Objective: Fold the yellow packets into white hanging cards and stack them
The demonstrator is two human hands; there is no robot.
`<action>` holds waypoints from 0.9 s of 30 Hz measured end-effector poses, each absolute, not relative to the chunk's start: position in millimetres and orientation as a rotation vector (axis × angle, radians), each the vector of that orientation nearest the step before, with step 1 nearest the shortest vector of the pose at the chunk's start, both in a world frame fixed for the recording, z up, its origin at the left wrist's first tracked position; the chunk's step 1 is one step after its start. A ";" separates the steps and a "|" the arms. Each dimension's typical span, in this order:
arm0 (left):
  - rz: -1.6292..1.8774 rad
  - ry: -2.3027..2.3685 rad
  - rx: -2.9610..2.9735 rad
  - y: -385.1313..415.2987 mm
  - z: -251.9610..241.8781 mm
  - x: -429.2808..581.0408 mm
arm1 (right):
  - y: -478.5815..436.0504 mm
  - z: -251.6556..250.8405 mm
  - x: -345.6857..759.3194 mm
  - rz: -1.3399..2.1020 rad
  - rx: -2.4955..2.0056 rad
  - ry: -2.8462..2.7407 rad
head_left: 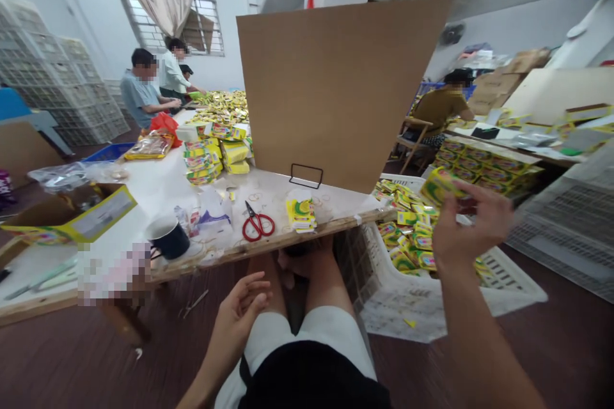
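Note:
My right hand (463,220) is raised at the right, above a white crate (412,294), and its fingers pinch a yellow-green packet (439,184) that is blurred by motion. The crate holds several more yellow-green packets (407,230). My left hand (238,316) rests on my left thigh with the fingers loosely apart and nothing in it. On the table edge in front of me lies a small stack of packets (301,213), with red-handled scissors (258,225) just left of it. A tall cardboard sheet (336,89) stands upright behind them.
A dark cup (167,238), rubber bands and a tissue pack lie on the wooden table (158,188). Stacks of packets (204,160) sit farther back. Other people sit at the far left end and at a second table to the right. White crates are stacked at the left wall.

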State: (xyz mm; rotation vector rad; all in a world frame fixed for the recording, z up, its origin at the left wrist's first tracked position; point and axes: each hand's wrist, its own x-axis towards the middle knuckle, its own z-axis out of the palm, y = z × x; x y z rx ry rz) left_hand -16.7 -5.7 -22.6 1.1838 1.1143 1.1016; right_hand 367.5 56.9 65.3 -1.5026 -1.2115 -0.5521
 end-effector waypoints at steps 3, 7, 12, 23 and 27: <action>1.066 1.119 1.203 -6.2 -22.0 -14.8 | 81.3 25.9 367.2 -0.332 -1.665 -1.438; 1.044 1.147 1.210 -5.1 -24.7 -14.3 | 120.0 -24.9 298.4 -0.065 -1.621 -1.781; 1.027 1.160 1.212 -0.7 -28.6 -17.2 | 173.9 -27.7 227.6 0.103 -1.570 -2.033; 0.976 1.109 1.170 5.0 -34.7 -18.1 | 195.1 -15.5 223.1 0.191 -1.670 -2.273; 0.967 1.091 1.160 5.8 -35.0 -18.4 | 197.5 -14.4 223.8 0.226 -1.751 -2.193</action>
